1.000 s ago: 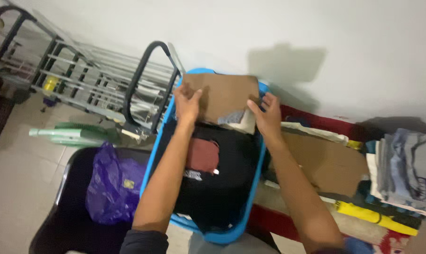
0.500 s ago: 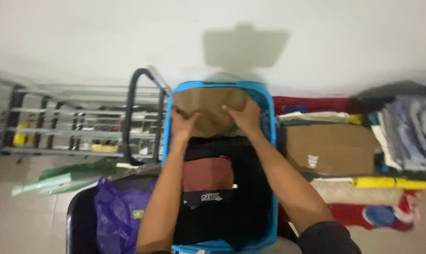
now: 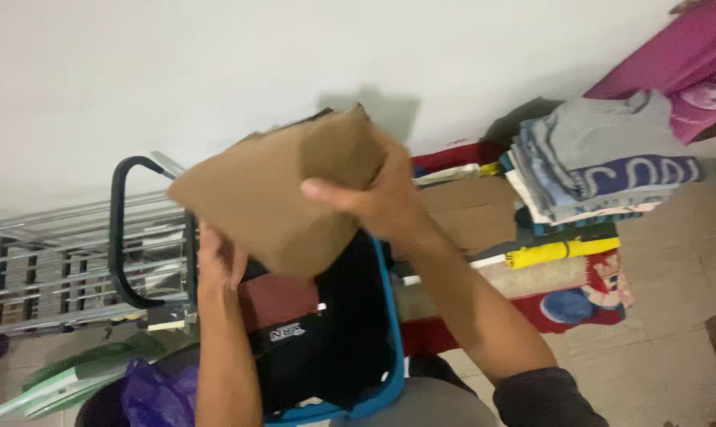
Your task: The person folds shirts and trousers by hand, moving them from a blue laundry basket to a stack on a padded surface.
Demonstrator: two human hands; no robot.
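Both of my hands hold a brown cardboard piece point(image 3: 275, 190), lifted and tilted above a blue plastic tub point(image 3: 390, 332). My left hand point(image 3: 215, 257) grips its lower left edge from underneath. My right hand point(image 3: 374, 198) clasps its right side, thumb across the front. Inside the tub lie black clothes point(image 3: 334, 332) and a dark red folded garment point(image 3: 275, 300) with a small black label.
A folded metal rack with a black handle point(image 3: 121, 237) stands at the left. A purple bag point(image 3: 156, 395) lies in a dark bin at the bottom left. A flat cardboard box point(image 3: 469, 209), a yellow roll point(image 3: 560, 251), a stack of folded clothes point(image 3: 595, 170) and a red mat point(image 3: 572, 304) lie at the right.
The cardboard piece has been raised out of the far end of the tub and tipped up towards me. The view has swung to the right.
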